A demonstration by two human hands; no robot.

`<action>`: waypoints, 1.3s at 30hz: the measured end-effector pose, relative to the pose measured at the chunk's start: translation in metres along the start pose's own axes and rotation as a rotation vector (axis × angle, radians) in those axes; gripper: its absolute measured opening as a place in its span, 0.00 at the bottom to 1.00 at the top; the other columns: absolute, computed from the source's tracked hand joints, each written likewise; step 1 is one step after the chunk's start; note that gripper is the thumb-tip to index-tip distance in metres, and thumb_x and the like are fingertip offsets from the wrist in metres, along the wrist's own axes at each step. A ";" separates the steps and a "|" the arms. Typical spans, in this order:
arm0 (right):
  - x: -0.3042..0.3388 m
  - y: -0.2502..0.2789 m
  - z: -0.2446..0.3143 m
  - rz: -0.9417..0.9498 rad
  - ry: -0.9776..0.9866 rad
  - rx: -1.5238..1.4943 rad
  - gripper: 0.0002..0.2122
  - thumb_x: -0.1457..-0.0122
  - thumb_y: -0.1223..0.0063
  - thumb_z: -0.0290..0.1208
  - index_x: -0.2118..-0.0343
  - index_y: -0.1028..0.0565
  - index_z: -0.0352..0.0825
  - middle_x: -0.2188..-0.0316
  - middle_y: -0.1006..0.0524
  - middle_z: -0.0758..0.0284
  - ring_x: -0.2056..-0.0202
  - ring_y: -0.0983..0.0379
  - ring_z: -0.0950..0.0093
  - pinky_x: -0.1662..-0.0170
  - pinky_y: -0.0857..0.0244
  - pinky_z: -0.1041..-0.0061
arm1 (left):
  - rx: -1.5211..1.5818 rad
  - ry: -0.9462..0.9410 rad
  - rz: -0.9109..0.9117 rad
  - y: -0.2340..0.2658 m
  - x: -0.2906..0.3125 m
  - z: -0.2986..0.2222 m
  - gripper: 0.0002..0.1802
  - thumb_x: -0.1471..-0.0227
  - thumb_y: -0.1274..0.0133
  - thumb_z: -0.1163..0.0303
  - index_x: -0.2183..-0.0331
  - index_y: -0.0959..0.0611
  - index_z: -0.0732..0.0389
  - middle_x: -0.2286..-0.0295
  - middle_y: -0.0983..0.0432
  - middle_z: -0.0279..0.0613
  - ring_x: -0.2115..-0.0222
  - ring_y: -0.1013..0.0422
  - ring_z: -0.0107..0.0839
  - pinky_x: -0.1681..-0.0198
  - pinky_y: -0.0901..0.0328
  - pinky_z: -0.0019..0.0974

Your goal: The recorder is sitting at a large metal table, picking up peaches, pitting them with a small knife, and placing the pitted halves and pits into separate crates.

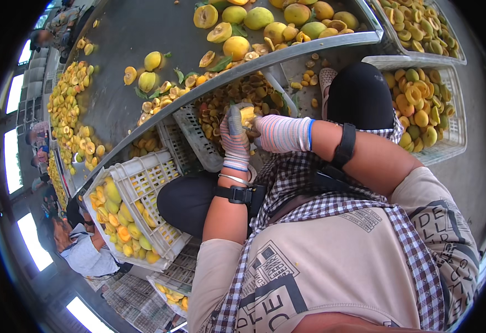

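My left hand (234,136), in a striped glove with grey fingers, is closed around a piece of yellow stone fruit (247,115), perhaps a peach or apricot. Close against the fruit's right side, my right hand (281,133) in a similar glove has its fingers curled in; whatever they grip is hidden. Both hands are just off the metal table's near edge (304,49). Beneath them stands a white crate (198,136) heaped with brownish-yellow scraps and fruit pieces.
Whole and cut fruit (259,18) with leaves lies on the table. White crates of fruit halves stand at the right (462,111) and far right corner (421,54). Left of my knee is a tilted crate (148,194). A co-worker (90,250) sits at the left.
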State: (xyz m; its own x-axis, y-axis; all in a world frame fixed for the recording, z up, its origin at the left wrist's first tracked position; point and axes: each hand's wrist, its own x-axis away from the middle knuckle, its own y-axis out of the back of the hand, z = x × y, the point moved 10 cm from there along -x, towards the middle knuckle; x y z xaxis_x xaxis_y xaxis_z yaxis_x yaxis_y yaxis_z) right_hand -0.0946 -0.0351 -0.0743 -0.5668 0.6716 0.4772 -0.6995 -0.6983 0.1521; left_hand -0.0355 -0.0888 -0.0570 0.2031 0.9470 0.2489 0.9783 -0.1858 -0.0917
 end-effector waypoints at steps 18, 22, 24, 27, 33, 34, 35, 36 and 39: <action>0.025 -0.023 -0.001 0.304 -0.282 -0.880 0.19 0.43 0.67 0.51 0.68 0.32 0.37 0.84 0.39 0.73 0.86 0.43 0.78 0.86 0.51 0.78 | 0.019 -0.032 0.087 -0.006 0.006 -0.011 0.27 0.44 0.61 0.47 0.61 0.25 0.63 0.69 0.25 0.46 0.68 0.28 0.34 0.62 0.33 0.37; 0.023 -0.024 0.006 0.270 -0.202 -0.881 0.18 0.43 0.65 0.49 0.64 0.32 0.39 0.80 0.35 0.71 0.83 0.40 0.79 0.86 0.49 0.77 | 0.022 -0.173 0.052 -0.007 0.016 -0.024 0.27 0.44 0.62 0.48 0.59 0.27 0.63 0.69 0.25 0.46 0.68 0.28 0.34 0.62 0.33 0.35; 0.045 -0.001 0.020 0.090 -0.261 -0.528 0.19 0.43 0.65 0.48 0.60 0.32 0.38 0.73 0.30 0.66 0.78 0.33 0.76 0.81 0.41 0.74 | 0.093 -0.073 0.056 -0.011 0.012 -0.024 0.24 0.44 0.61 0.50 0.60 0.26 0.63 0.69 0.25 0.46 0.68 0.28 0.33 0.61 0.33 0.35; 0.040 0.015 0.019 -0.036 -0.251 -0.244 0.16 0.44 0.61 0.43 0.63 0.30 0.36 0.78 0.30 0.67 0.80 0.32 0.74 0.82 0.40 0.72 | -0.004 0.028 0.095 -0.009 0.004 -0.018 0.22 0.45 0.60 0.53 0.63 0.24 0.62 0.69 0.25 0.44 0.68 0.28 0.32 0.62 0.33 0.33; 0.031 -0.011 0.004 0.063 -0.347 -0.636 0.09 0.47 0.53 0.34 0.69 0.29 0.34 0.86 0.32 0.69 0.86 0.33 0.72 0.86 0.40 0.72 | 0.055 -0.055 -0.045 0.000 0.005 -0.016 0.20 0.46 0.59 0.57 0.68 0.22 0.64 0.73 0.24 0.43 0.71 0.28 0.32 0.64 0.33 0.33; 0.041 -0.007 0.011 0.078 -0.352 -0.642 0.08 0.48 0.53 0.34 0.71 0.29 0.35 0.87 0.33 0.70 0.88 0.35 0.74 0.88 0.43 0.74 | 0.097 -0.071 -0.066 0.001 0.007 -0.016 0.20 0.46 0.59 0.57 0.68 0.22 0.64 0.73 0.24 0.44 0.72 0.28 0.32 0.64 0.33 0.33; 0.036 -0.013 0.010 0.110 -0.320 -0.733 0.07 0.48 0.52 0.34 0.72 0.31 0.36 0.87 0.34 0.71 0.89 0.37 0.76 0.89 0.45 0.76 | 0.139 -0.087 -0.086 0.003 0.007 -0.017 0.20 0.46 0.58 0.56 0.69 0.22 0.65 0.73 0.25 0.44 0.72 0.28 0.33 0.65 0.32 0.33; 0.027 -0.021 0.005 0.143 -0.287 -0.824 0.07 0.49 0.52 0.34 0.73 0.32 0.37 0.87 0.34 0.72 0.90 0.39 0.78 0.90 0.48 0.78 | 0.165 -0.085 -0.103 0.004 0.007 -0.016 0.20 0.46 0.59 0.57 0.68 0.23 0.64 0.72 0.25 0.45 0.72 0.28 0.34 0.65 0.32 0.34; 0.021 -0.030 0.010 0.199 -0.211 -0.941 0.06 0.49 0.51 0.34 0.73 0.33 0.39 0.88 0.36 0.74 0.91 0.42 0.82 0.92 0.52 0.81 | 0.256 -0.087 -0.174 0.012 0.007 -0.012 0.20 0.46 0.59 0.56 0.65 0.24 0.64 0.71 0.25 0.47 0.71 0.28 0.37 0.65 0.31 0.36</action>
State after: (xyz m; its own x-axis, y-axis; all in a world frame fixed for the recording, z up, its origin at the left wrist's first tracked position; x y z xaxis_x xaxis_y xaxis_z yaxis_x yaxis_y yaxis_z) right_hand -0.0817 -0.0025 -0.0600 -0.6866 0.4409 0.5781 -0.7126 -0.2504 -0.6554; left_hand -0.0215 -0.0875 -0.0443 0.0187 0.9797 0.1997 0.9539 0.0424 -0.2971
